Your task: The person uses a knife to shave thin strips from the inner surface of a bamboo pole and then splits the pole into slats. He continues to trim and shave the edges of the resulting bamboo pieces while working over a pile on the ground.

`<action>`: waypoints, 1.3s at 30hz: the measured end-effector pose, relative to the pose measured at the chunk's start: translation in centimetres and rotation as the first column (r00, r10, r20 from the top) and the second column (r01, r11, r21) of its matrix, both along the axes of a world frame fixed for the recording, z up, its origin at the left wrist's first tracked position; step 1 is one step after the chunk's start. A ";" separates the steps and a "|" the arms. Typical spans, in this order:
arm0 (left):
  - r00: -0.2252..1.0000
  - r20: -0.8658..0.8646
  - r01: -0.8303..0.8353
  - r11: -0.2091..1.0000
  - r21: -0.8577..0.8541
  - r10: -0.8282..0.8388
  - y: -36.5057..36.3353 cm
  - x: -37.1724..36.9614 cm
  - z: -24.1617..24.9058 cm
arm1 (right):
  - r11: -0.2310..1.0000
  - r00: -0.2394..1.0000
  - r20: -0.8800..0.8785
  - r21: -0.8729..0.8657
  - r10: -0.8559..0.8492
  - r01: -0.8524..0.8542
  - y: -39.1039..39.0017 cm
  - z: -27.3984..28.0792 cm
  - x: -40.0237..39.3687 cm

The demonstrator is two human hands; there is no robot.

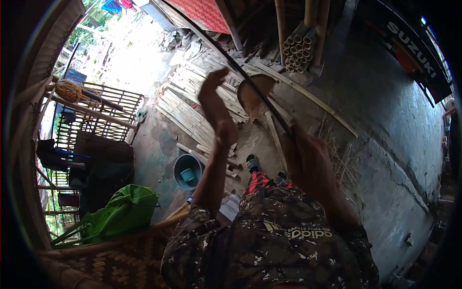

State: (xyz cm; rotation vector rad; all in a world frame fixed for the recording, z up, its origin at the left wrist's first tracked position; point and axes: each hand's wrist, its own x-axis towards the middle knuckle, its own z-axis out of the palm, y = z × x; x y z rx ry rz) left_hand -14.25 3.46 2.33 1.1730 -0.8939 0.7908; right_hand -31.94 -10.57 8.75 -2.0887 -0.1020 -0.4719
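Observation:
My right hand (310,156) is closed around the lower end of a long, thin dark strip (232,61). The strip slants up and left in a slight curve and leaves the top of the view. My left hand (216,103) is raised beside it, fingers stretched upward and bent over at the tips. Its fingertips come close to the strip, and I see nothing held in them. Behind the strip is a brown, rounded piece (250,98), partly hidden by it. Pale split bamboo strips (185,115) lie in a pile on the floor beyond my hands.
A blue basin (177,176) with a smaller tub (187,175) inside stands left of my arm. Hollow bamboo tubes (297,52) are stacked between posts at the back. A green cloth (122,207) hangs at lower left. A long bamboo strip (317,102) crosses the floor.

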 end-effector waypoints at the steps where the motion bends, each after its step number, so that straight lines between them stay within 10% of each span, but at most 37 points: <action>1: 0.995 0.060 -0.081 0.994 -0.070 0.085 1.5 1.4 2.5 | 1.000 1.000 -0.007 0.014 0.011 -0.011 -0.2 0.0 0.2; 3: 0.625 0.515 -0.632 0.768 -0.107 0.587 4.9 3.5 10.6 | 0.999 0.998 -0.037 0.036 0.042 -0.040 -0.6 0.0 0.2; 4: 0.012 0.769 -0.918 0.312 -0.245 0.640 8.5 3.8 16.2 | 0.999 0.998 -0.023 0.022 0.050 -0.050 -0.7 0.1 0.3; 6: -0.111 0.690 -0.954 0.118 -0.276 0.715 10.5 3.7 25.5 | 0.998 0.998 0.009 -0.007 0.065 -0.065 -0.9 0.4 0.7; 10: 0.197 0.878 -0.937 0.347 0.037 0.437 8.1 6.2 32.4 | 0.999 0.999 -0.014 -0.008 0.047 -0.047 -1.1 1.1 1.3; 14: 0.626 0.779 -0.726 0.353 0.590 -0.015 -0.1 10.1 22.5 | 0.999 0.991 -0.127 -0.041 -0.034 0.029 -1.5 1.0 2.2; 18: 0.394 0.919 -0.810 0.467 0.354 -0.013 -4.7 12.1 15.0 | 0.992 0.992 -0.118 -0.120 -0.044 0.030 -2.1 -3.9 3.8; 22: 0.820 0.553 -0.469 0.379 0.797 -0.149 -4.2 15.3 13.3 | 1.000 0.976 -0.216 0.002 0.000 0.000 -1.6 -3.7 4.6; 25: 0.623 0.721 -0.676 0.255 0.691 -0.304 -3.2 19.6 14.7 | 1.000 0.981 -0.192 -0.005 0.000 0.000 -1.6 -3.5 5.6; 27: 0.849 0.524 -0.527 0.178 0.831 0.067 -2.5 17.6 22.2 | 1.000 0.986 -0.164 -0.009 0.020 -0.022 -1.7 -3.6 6.3; 33: 0.922 0.301 -0.151 0.487 0.860 -0.245 -2.8 23.4 7.1 | 0.991 0.971 -0.238 -0.132 -0.028 -0.004 -2.6 -3.9 8.8; 38: 0.741 0.661 -0.639 0.179 0.748 -0.117 -5.6 22.1 14.7 | 0.994 0.976 -0.208 -0.100 -0.068 0.048 -2.7 -5.2 10.4; 39: 0.933 0.361 -0.344 0.267 0.900 -0.015 -5.5 20.2 18.0 | 0.995 0.969 -0.235 -0.089 -0.074 0.054 -2.6 -5.3 10.2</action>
